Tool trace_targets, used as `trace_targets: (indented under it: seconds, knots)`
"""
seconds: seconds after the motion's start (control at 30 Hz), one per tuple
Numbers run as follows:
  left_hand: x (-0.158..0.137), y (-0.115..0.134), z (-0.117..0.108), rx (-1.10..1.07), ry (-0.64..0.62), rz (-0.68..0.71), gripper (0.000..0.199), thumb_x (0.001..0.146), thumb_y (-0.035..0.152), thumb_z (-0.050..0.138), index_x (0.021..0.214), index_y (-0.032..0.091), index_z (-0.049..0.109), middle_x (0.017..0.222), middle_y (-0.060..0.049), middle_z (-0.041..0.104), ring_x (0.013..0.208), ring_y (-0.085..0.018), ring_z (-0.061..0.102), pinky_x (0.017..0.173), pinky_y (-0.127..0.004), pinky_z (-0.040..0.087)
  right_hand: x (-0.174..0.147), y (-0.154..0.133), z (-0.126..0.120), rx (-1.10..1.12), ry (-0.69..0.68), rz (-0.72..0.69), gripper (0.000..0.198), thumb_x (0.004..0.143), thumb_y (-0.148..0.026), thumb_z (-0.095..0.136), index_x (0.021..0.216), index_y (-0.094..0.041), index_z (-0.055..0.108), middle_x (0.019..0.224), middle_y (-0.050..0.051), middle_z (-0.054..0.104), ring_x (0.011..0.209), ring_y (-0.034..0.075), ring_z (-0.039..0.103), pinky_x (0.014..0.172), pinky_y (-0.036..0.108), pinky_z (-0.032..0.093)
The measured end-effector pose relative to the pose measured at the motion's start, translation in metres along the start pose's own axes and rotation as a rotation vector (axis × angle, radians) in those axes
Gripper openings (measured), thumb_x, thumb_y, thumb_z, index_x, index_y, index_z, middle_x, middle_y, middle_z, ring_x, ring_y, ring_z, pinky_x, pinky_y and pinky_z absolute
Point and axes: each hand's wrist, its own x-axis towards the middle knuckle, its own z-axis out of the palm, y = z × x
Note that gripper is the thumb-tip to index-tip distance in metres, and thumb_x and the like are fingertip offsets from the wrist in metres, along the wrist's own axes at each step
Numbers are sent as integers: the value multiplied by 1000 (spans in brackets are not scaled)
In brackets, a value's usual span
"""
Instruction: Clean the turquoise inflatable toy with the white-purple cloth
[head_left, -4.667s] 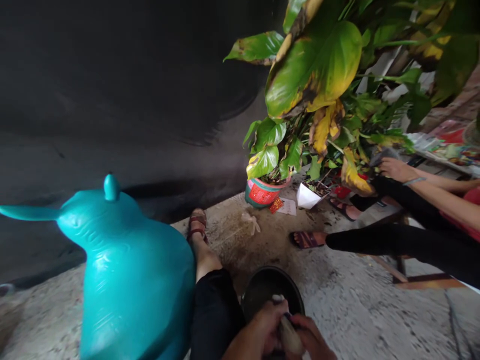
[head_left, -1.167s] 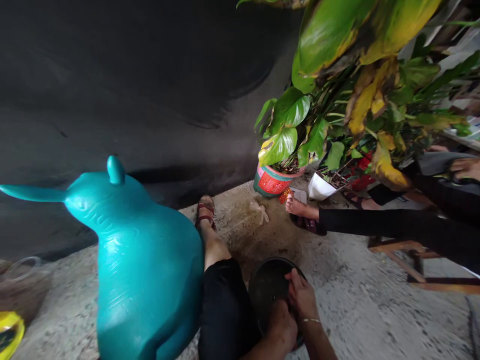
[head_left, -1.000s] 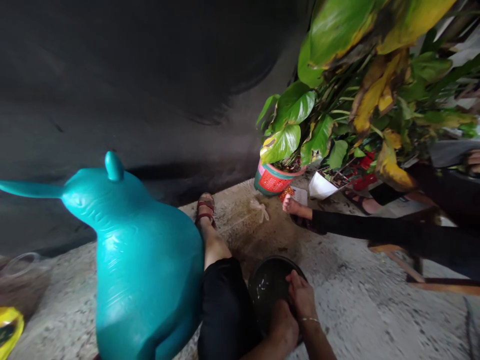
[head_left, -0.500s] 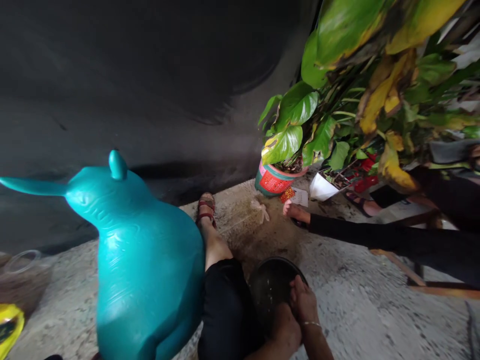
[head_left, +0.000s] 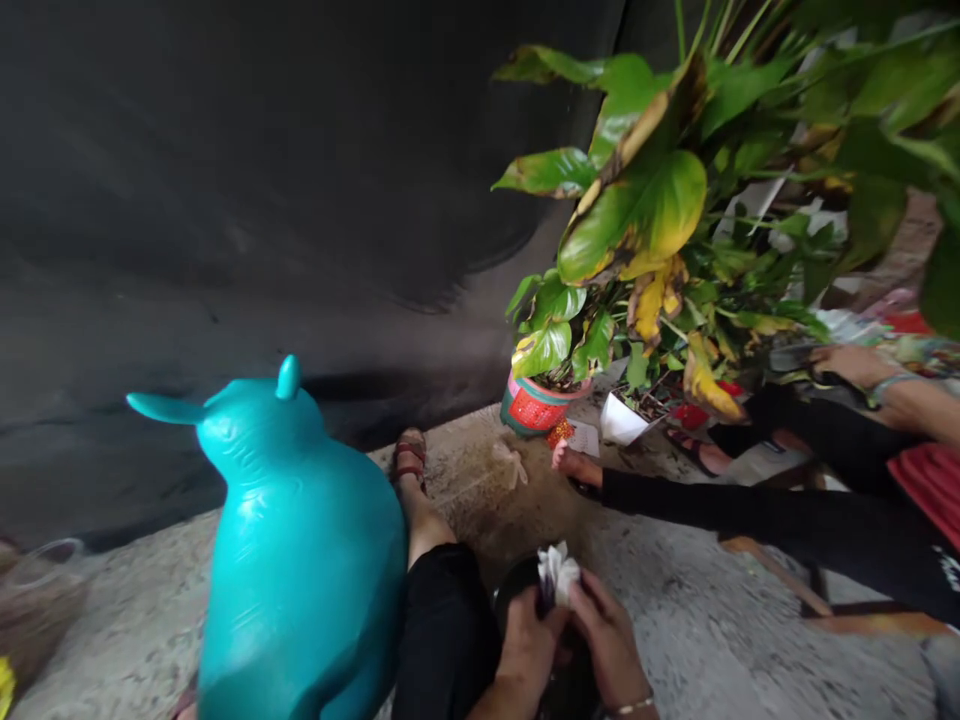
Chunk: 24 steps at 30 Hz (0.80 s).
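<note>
My left hand (head_left: 527,648) and my right hand (head_left: 609,640) meet low in the view, just above a dark round basin (head_left: 517,590) that stands on the concrete ground between my legs. Together they pinch a small pale, crumpled object (head_left: 559,573) with a dark lower part; what it is cannot be told. My hands hide most of the basin. My right wrist wears a thin bracelet (head_left: 634,706). My left leg in black trousers (head_left: 442,630) stretches forward to a sandalled foot (head_left: 409,458).
A big teal animal-shaped plastic container (head_left: 300,560) stands at my left. Potted plants with large green and yellow leaves (head_left: 645,210) fill the upper right, one in a red-green pot (head_left: 534,408). Another person's legs (head_left: 750,505) and hand (head_left: 847,365) cross the right side. A dark wall rises behind.
My hands have risen out of the basin and now hold the pale object above it. The view has tilted up and right. The other person's foot stays near the pots.
</note>
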Motion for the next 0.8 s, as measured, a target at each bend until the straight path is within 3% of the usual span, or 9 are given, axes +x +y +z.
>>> trace_targets:
  seconds: [0.17,0.3,0.4,0.5,0.6,0.7,0.8]
  knots:
    - [-33,52,-22,-68,-103,241,47,65,45,78,97,13,64,72,2,57,54,-7,46,54,-26,55,2,-36,31,-45,-67,-177,51,70,-57,69,104,-19,64,104,7,68,98,25,61,87,36,49]
    - [-69,101,-54,-159,-137,366,43,66,45,78,92,13,65,69,3,53,56,-5,43,58,-26,56,-14,-80,77,69,-151,-252,48,74,-56,65,105,-20,61,100,5,67,89,21,61,80,32,50]
    - [-93,125,-86,-163,-122,417,41,69,47,76,89,12,65,65,4,50,53,-4,39,54,-23,54,-32,-111,114,-95,-207,-338,49,77,-62,59,102,-20,61,81,1,65,70,16,57,64,27,48]
    - [-115,132,-119,-190,-72,440,40,72,49,72,85,13,64,59,6,45,50,-4,37,49,-22,53,-49,-131,151,-204,-293,-414,50,78,-65,54,99,-20,61,77,1,64,69,16,56,60,25,45]
    - [-133,131,-148,-364,50,436,40,71,50,73,86,15,63,66,3,53,54,-6,45,53,-23,54,-69,-143,181,-208,-391,-448,50,76,-67,54,97,-21,60,87,4,66,77,19,60,65,27,47]
    - [-151,130,-172,-528,126,462,39,69,47,76,89,16,64,80,-2,63,66,-10,56,57,-22,54,-94,-155,201,-284,-429,-491,51,73,-70,55,86,-22,61,80,4,67,71,20,61,63,28,47]
    - [-166,131,-188,-571,125,513,35,68,49,76,79,18,63,66,1,61,52,-7,52,46,-17,46,-114,-162,212,-362,-508,-516,51,73,-71,52,85,-23,61,73,3,66,66,19,60,61,28,46]
